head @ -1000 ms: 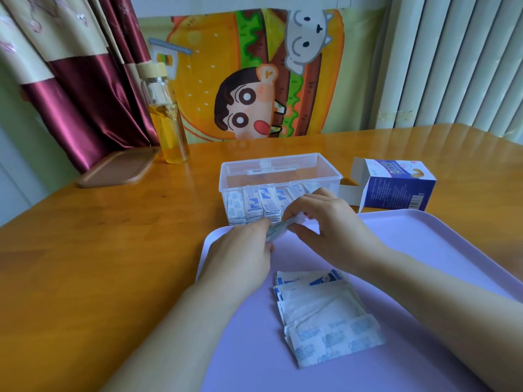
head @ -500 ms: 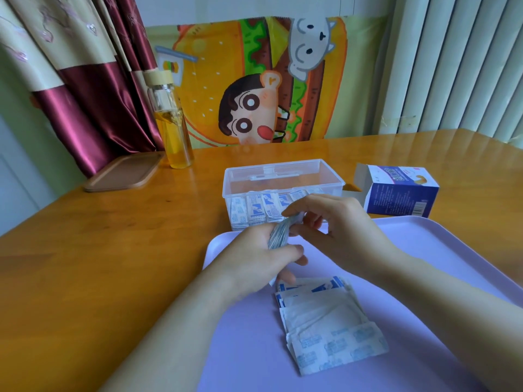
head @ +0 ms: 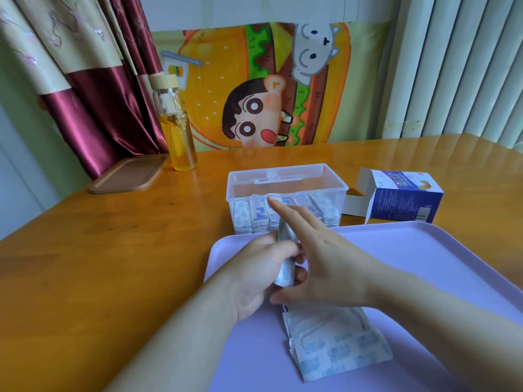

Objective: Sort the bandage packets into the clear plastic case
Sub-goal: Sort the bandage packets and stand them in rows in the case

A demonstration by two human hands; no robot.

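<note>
Turned upright since a second ago, the bundle (head: 284, 234) sits gripped in the left hand (head: 261, 268), just on the near side of the case (head: 335, 188). Right hand (head: 325, 257) has loosed its pinch, fingers straight against the bundle, probably squaring it for the case. More packets (head: 339, 345) wait on the tray (head: 424, 250).

On my feed, 1 wooden table (head: 99, 264) carries a lilac tray (head: 424, 250) at its near edge; 1 blue carton (head: 404, 202), flap open, sits just beyond the tray's far rim; far left, 1 glass bottle (head: 178, 131) of yellow liquid stands beside a brown lid (head: 127, 175); behind hang a cartoon burger cloth (head: 254, 89), a maroon curtain (head: 93, 103) and white blinds (head: 467, 66).
</note>
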